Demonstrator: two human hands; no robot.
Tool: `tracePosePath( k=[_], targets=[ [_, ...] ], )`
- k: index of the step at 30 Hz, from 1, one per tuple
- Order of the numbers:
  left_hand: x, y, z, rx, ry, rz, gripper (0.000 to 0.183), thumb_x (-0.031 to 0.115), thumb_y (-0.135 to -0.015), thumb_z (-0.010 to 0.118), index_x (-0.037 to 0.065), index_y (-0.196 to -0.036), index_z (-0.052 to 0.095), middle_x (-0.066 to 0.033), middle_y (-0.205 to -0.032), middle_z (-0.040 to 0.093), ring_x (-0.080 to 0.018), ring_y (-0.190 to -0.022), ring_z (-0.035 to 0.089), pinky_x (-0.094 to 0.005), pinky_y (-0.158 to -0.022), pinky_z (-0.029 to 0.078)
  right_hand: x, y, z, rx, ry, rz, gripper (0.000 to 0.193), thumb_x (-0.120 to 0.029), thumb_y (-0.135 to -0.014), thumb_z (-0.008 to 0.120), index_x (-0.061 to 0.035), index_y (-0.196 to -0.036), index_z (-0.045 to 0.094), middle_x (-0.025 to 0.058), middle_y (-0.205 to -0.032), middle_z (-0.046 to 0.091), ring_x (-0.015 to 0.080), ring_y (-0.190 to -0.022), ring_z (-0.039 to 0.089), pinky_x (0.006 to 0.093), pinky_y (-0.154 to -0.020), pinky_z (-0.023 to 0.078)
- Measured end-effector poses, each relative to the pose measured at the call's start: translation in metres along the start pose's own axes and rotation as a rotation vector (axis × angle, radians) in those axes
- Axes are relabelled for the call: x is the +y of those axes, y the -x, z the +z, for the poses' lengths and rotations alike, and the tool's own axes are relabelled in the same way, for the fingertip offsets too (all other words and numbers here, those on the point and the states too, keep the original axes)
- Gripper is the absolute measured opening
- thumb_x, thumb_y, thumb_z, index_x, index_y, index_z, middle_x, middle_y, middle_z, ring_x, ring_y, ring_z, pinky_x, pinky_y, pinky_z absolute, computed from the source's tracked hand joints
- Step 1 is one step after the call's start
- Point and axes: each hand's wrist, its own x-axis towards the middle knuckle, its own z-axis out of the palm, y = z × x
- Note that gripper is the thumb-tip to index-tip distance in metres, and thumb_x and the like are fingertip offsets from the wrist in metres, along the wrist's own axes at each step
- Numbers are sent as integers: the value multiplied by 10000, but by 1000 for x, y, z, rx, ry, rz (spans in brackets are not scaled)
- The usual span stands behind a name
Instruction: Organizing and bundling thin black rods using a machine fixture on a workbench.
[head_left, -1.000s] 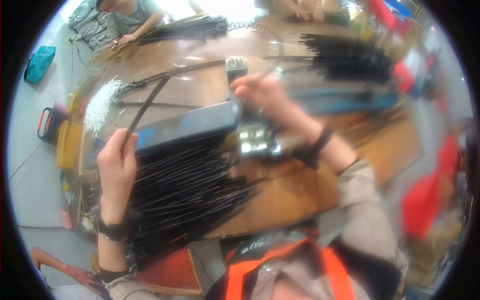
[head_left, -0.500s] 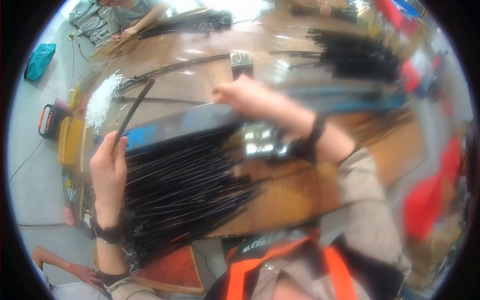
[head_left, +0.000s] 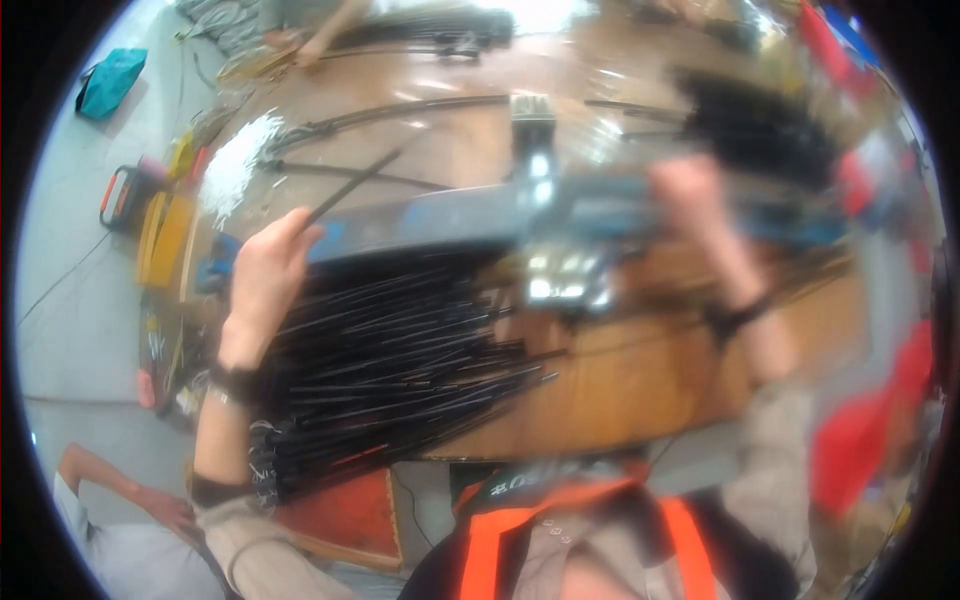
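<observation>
My left hand (head_left: 268,270) is closed around one end of a thin black rod (head_left: 358,182), which points up and to the right over a long grey-blue rail (head_left: 440,212). Just below that hand lies a big pile of black rods (head_left: 400,350), spread across the near left of the table. My right hand (head_left: 690,190), smeared by motion, is over the right part of the rail; its fingers cannot be made out. Between my hands a metal fixture (head_left: 533,130) with a shiny top stands at the rail.
A heap of short white strips (head_left: 240,165) lies on the far left of the table. More black rods (head_left: 755,120) are bundled at the back right. Another person's arm (head_left: 335,30) reaches in at the top; a second person's arm (head_left: 120,475) shows at lower left.
My right hand has swung right, away from the metal fixture. The rod in my left hand has tipped from steep to slanting rightward. The whole view has shifted a little.
</observation>
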Motion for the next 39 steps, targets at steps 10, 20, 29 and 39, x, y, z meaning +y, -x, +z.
tracePosePath(
  k=[10,20,29,39],
  targets=[
    [78,-88,127,-128,100,373,205,247,-930,617,62,-849,582,-138,-799,644,-341,-781,649,-439,-663,523,121,117,-56,-68,242,242,60,-53,-880,595,-20,-929,608,165,-911,631,344,-892,598,437,-792,460],
    [78,-70,144,63,202,403,245,283,-932,621,63,-830,586,-125,-783,639,-338,-779,644,-432,-647,513,122,128,-48,16,164,285,73,-48,-905,582,10,-944,604,185,-927,629,363,-897,596,439,-820,460],
    [89,-80,156,-18,104,333,133,216,-920,622,108,-842,620,-136,-750,653,-342,-700,652,-438,-580,507,15,25,-93,-109,161,31,315,-53,-852,671,-61,-1166,666,150,-1178,662,313,-1131,598,422,-945,463],
    [100,-84,154,-85,133,270,189,228,-941,570,86,-817,591,-157,-725,645,-382,-690,639,-479,-574,487,-78,59,-56,-7,-235,260,129,-120,-884,691,-46,-988,676,102,-810,666,282,-768,629,366,-643,504]
  ],
)
